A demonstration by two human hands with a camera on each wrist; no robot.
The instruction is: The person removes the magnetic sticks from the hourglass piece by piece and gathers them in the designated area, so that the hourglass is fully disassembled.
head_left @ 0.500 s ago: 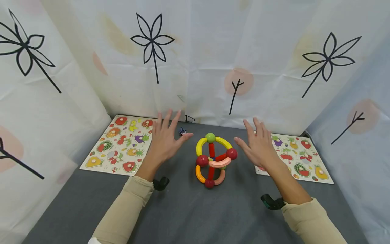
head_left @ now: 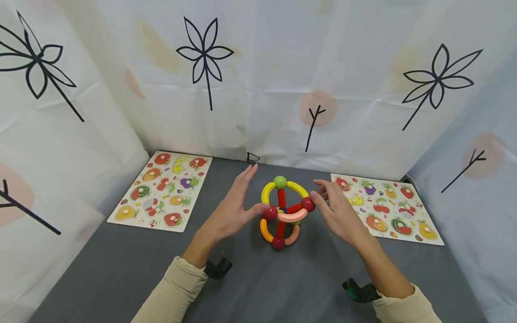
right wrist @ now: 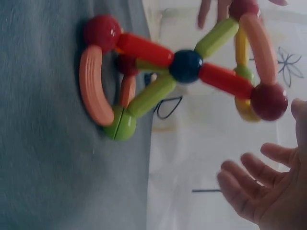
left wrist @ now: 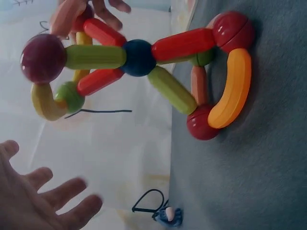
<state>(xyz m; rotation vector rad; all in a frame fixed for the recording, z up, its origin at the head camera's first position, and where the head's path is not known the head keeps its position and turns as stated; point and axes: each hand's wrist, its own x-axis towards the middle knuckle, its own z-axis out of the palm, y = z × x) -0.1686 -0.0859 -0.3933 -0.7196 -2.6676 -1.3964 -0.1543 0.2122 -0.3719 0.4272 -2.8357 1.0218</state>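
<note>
A toy built of colored balls and rods [head_left: 292, 216] stands on the grey table, with a dark blue ball [left wrist: 138, 58] at its center and curved rods along its outside. My left hand [head_left: 229, 213] is beside its left side, fingers extended, thumb overlapping a red ball [head_left: 269, 212] in the head view. On the other side, my right hand [head_left: 338, 214] has loosely bent fingers, its thumb tip close to the right red ball [head_left: 308, 204]. In the right wrist view, a gap shows between that hand's fingers and the toy. Neither hand grips anything.
A fruit-picture board [head_left: 161, 193] lies at the left, and a similar board [head_left: 387, 211] at the right, partly behind my right hand. White patterned curtains [head_left: 266, 67] surround the table. A small blue object [left wrist: 169, 216] sits near the back edge.
Both hands have moved inward toward the toy from either side, the left turning more edge-on and the right bending its fingers. The toy stays in place.
</note>
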